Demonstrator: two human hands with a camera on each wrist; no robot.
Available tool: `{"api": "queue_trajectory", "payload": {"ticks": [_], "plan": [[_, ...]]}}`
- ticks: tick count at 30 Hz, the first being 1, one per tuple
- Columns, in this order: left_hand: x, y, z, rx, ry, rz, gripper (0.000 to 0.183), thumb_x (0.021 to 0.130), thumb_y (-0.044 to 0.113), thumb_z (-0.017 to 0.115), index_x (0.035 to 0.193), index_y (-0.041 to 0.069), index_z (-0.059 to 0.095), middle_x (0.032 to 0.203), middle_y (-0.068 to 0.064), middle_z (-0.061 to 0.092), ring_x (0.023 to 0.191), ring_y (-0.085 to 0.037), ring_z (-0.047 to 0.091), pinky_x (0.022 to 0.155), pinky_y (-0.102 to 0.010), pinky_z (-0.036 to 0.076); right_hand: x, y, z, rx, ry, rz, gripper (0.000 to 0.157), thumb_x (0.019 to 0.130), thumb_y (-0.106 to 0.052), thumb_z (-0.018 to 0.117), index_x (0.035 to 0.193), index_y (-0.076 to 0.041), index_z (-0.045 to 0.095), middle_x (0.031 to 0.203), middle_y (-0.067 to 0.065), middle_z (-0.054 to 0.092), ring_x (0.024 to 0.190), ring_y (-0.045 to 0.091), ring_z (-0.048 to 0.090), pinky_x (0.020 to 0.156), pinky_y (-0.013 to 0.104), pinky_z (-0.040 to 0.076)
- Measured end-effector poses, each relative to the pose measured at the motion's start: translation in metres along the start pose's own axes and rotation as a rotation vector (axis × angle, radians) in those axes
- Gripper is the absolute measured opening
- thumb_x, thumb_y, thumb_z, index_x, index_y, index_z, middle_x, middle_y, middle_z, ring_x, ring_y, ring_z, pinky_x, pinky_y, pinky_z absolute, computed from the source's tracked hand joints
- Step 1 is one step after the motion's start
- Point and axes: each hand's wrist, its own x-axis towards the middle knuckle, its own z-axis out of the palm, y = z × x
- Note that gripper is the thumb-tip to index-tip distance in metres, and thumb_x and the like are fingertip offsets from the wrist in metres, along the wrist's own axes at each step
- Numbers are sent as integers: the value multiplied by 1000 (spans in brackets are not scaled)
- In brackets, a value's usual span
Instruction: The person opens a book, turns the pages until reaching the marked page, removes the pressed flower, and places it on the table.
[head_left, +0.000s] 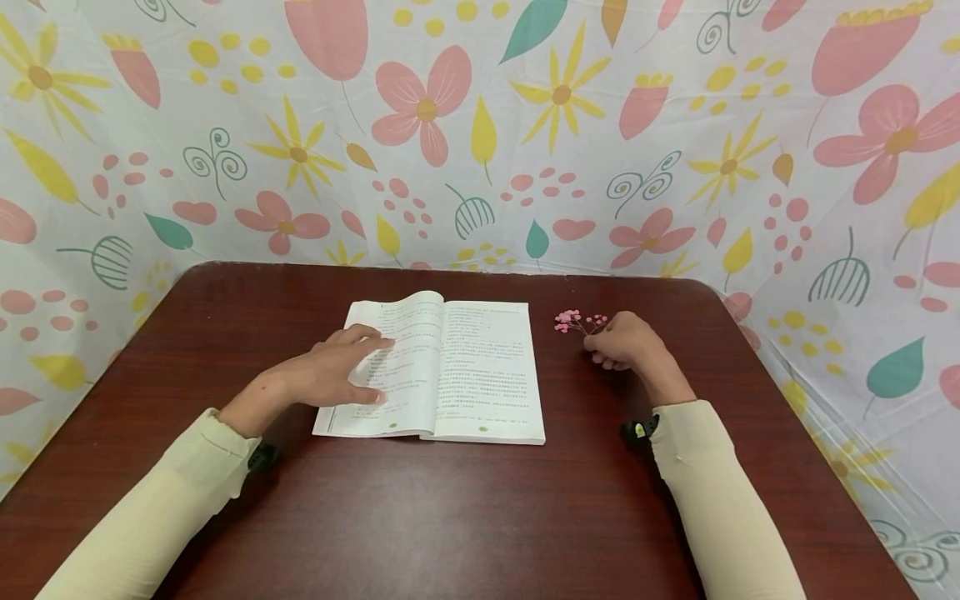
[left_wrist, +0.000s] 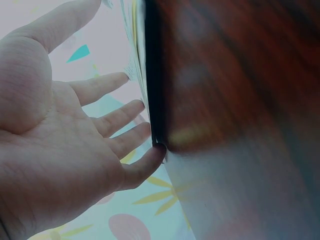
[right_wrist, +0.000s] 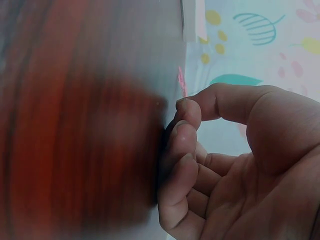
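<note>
An open book (head_left: 487, 367) with printed pages lies on the table, left of the middle in the head view. My left hand (head_left: 330, 371) rests on its left page, fingers spread and thumb apart. In the left wrist view the fingertips of the left hand (left_wrist: 65, 135) touch the page edge. To the right of the book, my right hand (head_left: 630, 346) pinches the thin stem of a small pink flower sprig (head_left: 570, 320) between thumb and index finger, low over the tabletop. The right wrist view shows only a sliver of the pink sprig (right_wrist: 181, 82) beyond the fingertips.
The dark red-brown wooden table (head_left: 480, 517) has rounded far corners. Behind it and along its sides hangs a white cloth (head_left: 517, 225) printed with flowers and leaves. Both wrists carry dark bands below the sleeves.
</note>
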Motion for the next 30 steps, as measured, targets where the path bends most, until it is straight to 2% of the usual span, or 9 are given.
{"api": "queue_trajectory", "payload": {"ticks": [20,24,30], "plan": [[0,1,0,12,0,-5,86,95,44,79,165,14,39,167,-16,30,153,-42,27,113,-73,29,0,5,-4,-59,11,40,33,99,-27,73,76,-3,72,65,3,67,61,16,64,60,31,57],[0,1,0,12,4,0,85,95,44,80,164,13,40,167,-17,30,153,-43,27,113,-73,29,-3,3,-4,-101,26,9,34,98,-27,73,74,-3,71,64,5,68,60,17,66,59,32,57],[0,1,0,11,6,7,85,96,44,79,164,14,40,167,-16,31,153,-43,28,114,-74,27,-11,-4,-2,-200,82,-49,40,98,-30,70,67,-6,64,60,7,64,58,23,66,55,33,50]]}}
